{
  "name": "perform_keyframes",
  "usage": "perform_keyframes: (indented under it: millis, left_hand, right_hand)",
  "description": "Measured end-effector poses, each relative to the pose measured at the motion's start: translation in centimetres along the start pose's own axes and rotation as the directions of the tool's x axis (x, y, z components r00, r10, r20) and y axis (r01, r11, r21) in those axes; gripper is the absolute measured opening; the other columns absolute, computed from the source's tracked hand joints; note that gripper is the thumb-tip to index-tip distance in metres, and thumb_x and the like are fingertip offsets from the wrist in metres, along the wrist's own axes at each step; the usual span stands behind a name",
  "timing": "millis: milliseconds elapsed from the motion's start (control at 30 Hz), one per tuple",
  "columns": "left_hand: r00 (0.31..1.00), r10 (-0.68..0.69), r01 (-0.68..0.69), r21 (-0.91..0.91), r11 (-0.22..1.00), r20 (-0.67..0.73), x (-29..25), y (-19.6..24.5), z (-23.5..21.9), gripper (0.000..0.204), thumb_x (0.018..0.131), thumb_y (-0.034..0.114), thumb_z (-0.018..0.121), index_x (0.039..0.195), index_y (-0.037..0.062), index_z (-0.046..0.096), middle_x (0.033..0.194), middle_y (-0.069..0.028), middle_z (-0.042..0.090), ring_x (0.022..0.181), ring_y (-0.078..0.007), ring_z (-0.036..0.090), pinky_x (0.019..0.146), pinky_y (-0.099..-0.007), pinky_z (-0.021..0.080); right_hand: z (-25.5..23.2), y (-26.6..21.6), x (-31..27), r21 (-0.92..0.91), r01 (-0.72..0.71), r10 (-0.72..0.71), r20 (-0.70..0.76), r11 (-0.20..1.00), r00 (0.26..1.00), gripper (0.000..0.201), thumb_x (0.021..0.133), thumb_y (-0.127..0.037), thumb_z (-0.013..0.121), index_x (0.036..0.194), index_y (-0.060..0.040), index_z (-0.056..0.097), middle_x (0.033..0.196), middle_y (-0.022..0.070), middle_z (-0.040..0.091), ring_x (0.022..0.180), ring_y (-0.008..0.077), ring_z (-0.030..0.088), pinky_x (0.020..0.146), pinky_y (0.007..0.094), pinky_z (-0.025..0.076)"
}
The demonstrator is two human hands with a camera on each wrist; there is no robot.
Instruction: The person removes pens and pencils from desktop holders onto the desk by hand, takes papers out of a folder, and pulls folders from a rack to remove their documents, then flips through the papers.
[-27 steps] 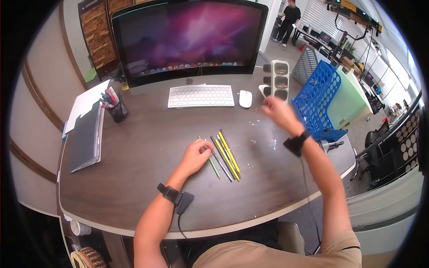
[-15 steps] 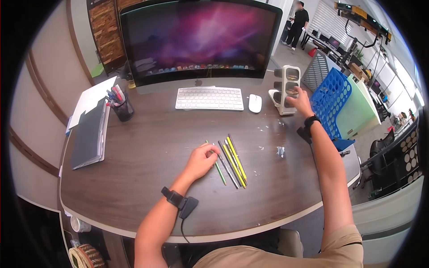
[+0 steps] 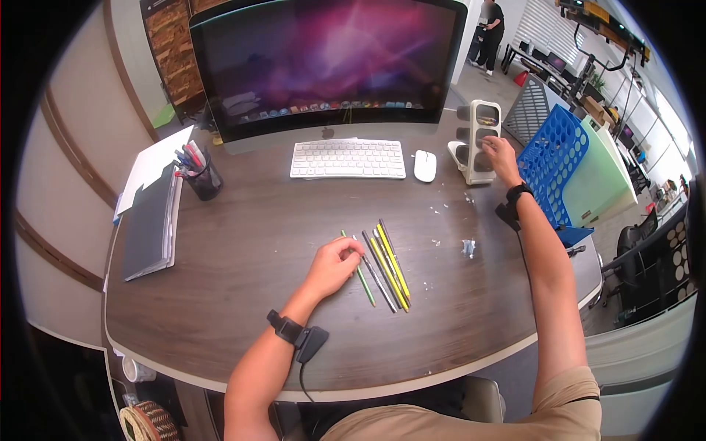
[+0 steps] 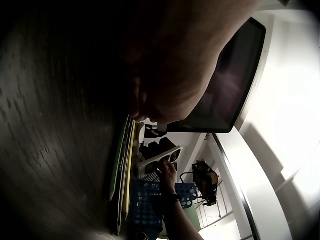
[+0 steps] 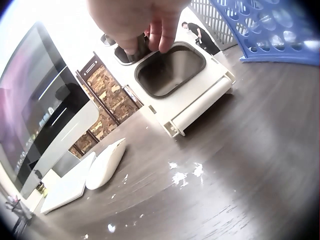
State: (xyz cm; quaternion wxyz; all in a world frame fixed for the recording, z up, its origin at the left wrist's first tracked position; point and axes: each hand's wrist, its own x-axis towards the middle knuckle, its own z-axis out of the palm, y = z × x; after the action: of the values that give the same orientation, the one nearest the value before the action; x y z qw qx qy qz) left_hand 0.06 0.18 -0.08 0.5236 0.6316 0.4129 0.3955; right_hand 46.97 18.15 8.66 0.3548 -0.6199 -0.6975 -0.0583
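My left hand (image 3: 332, 268) rests on the desk at the left of a row of pencils, fingers bent beside their upper ends. A green pencil (image 3: 367, 287) runs out from beneath it; a grey one (image 3: 380, 283) lies beside that, then yellow pencils (image 3: 393, 261) and dark ones. In the left wrist view the fingertips (image 4: 137, 107) are in shadow above the pencils. My right hand (image 3: 503, 160) is at the upright white organizer (image 3: 482, 176). The right wrist view shows its fingers (image 5: 156, 37) bent at the dark cups, with a dark piece between them; whether they grip it is unclear.
A monitor, keyboard (image 3: 347, 159) and mouse (image 3: 425, 167) stand behind the pencils. At the right is a blue perforated rack (image 3: 551, 165) with green folders. Pale scraps (image 3: 468, 248) lie right of the pencils. A pen cup (image 3: 204, 182) and dark folder (image 3: 151, 231) are at the left.
The right hand has moved from above the desk near the mouse, up and rightward to the organizer's cups. My left hand has stayed beside the pencils. The head view has shifted slightly.
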Motion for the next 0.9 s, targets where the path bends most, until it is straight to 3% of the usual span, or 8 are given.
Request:
perform_keyframes:
  millis: [133, 233, 367, 433, 533, 667, 833, 900]
  left_hand:
    - [1.000, -0.011, 0.011, -0.017, 1.000, -0.005, -0.1, 0.1, 0.1, 0.011, 0.092, 0.004, 0.055, 0.094, 0.0026, 0.066, 0.078, 0.0013, 0.060, 0.064, -0.0053, 0.056, 0.056, -0.0217, 0.047]
    - [1.000, -0.009, 0.009, -0.012, 1.000, -0.006, -0.1, 0.1, 0.0, 0.011, 0.092, 0.004, 0.055, 0.094, 0.0030, 0.066, 0.076, 0.0017, 0.060, 0.063, -0.0051, 0.056, 0.056, -0.0215, 0.047]
    - [1.000, -0.010, 0.010, -0.017, 1.000, -0.004, 0.0, 0.0, 0.1, 0.011, 0.092, 0.004, 0.055, 0.094, 0.0029, 0.066, 0.076, 0.0018, 0.060, 0.062, -0.0049, 0.055, 0.056, -0.0214, 0.047]
    - [1.000, -0.006, 0.006, -0.017, 1.000, -0.005, 0.0, -0.1, 0.0, 0.010, 0.092, 0.004, 0.056, 0.094, 0.0028, 0.066, 0.076, 0.0018, 0.060, 0.062, -0.0049, 0.055, 0.056, -0.0213, 0.047]
    - [1.000, -0.009, 0.009, 0.005, 1.000, 0.002, 0.0, 0.1, 0.0, 0.010, 0.092, 0.004, 0.056, 0.094, 0.0028, 0.066, 0.077, 0.0016, 0.060, 0.062, -0.0048, 0.055, 0.056, -0.0213, 0.047]
    - [1.000, -0.008, 0.008, 0.001, 1.000, 0.000, 0.0, 0.0, -0.1, 0.011, 0.092, 0.003, 0.055, 0.094, 0.0028, 0.066, 0.078, 0.0017, 0.060, 0.062, -0.0047, 0.055, 0.056, -0.0212, 0.047]
    - [1.000, -0.010, 0.010, -0.002, 1.000, 0.000, 0.0, -0.1, 0.0, 0.011, 0.092, 0.003, 0.055, 0.094, 0.0028, 0.066, 0.078, 0.0016, 0.061, 0.062, -0.0047, 0.055, 0.056, -0.0212, 0.047]
    - [1.000, -0.016, 0.016, 0.013, 1.000, -0.002, 0.0, 0.0, 0.0, 0.010, 0.092, 0.003, 0.056, 0.094, 0.0029, 0.066, 0.078, 0.0017, 0.061, 0.062, -0.0047, 0.056, 0.056, -0.0214, 0.047]
  right_hand:
    - [0.0, -0.9, 0.0, -0.050, -0.109, 0.110, 0.009, 0.993, 0.994, 0.034, 0.089, -0.022, 0.070, 0.116, -0.0017, 0.068, 0.108, 0.0213, 0.069, 0.103, 0.0361, 0.068, 0.090, 0.0403, 0.053]
    - [-0.5, -1.6, 0.5, 0.021, -0.111, 0.109, 0.077, 0.994, 0.991, 0.037, 0.087, -0.023, 0.072, 0.116, -0.0012, 0.069, 0.108, 0.0223, 0.071, 0.102, 0.0367, 0.069, 0.090, 0.0406, 0.053]
    - [-0.5, -1.6, 0.7, -0.040, -0.104, 0.107, 0.082, 0.994, 0.991, 0.035, 0.087, -0.021, 0.071, 0.115, -0.0006, 0.070, 0.106, 0.0215, 0.073, 0.098, 0.0322, 0.071, 0.087, 0.0379, 0.054]
    - [-0.2, -1.7, 0.8, 0.185, -0.309, 0.302, 0.070, 0.933, 0.951, 0.033, 0.087, -0.019, 0.070, 0.114, -0.0001, 0.070, 0.101, 0.0193, 0.074, 0.094, 0.0265, 0.072, 0.083, 0.0345, 0.054]
    - [0.0, -1.9, 0.7, 0.259, -0.406, 0.384, 0.132, 0.876, 0.914, 0.036, 0.087, -0.017, 0.069, 0.118, -0.0001, 0.069, 0.099, 0.0167, 0.075, 0.091, 0.0225, 0.072, 0.082, 0.0321, 0.054]
    - [0.7, -1.0, 0.8, 0.231, -0.370, 0.359, 0.090, 0.900, 0.929, 0.039, 0.086, -0.016, 0.070, 0.121, -0.0001, 0.068, 0.100, 0.0170, 0.074, 0.093, 0.0245, 0.072, 0.083, 0.0339, 0.054]
    - [1.5, 0.2, 0.8, 0.222, -0.190, 0.211, -0.076, 0.956, 0.974, 0.042, 0.085, -0.016, 0.071, 0.122, 0.0014, 0.067, 0.105, 0.0197, 0.073, 0.099, 0.0270, 0.071, 0.086, 0.0364, 0.053]
    - [1.4, 0.3, 1.0, 0.196, -0.225, 0.237, -0.044, 0.955, 0.970, 0.042, 0.084, -0.017, 0.071, 0.122, 0.0016, 0.067, 0.104, 0.0187, 0.073, 0.096, 0.0261, 0.071, 0.085, 0.0360, 0.054]
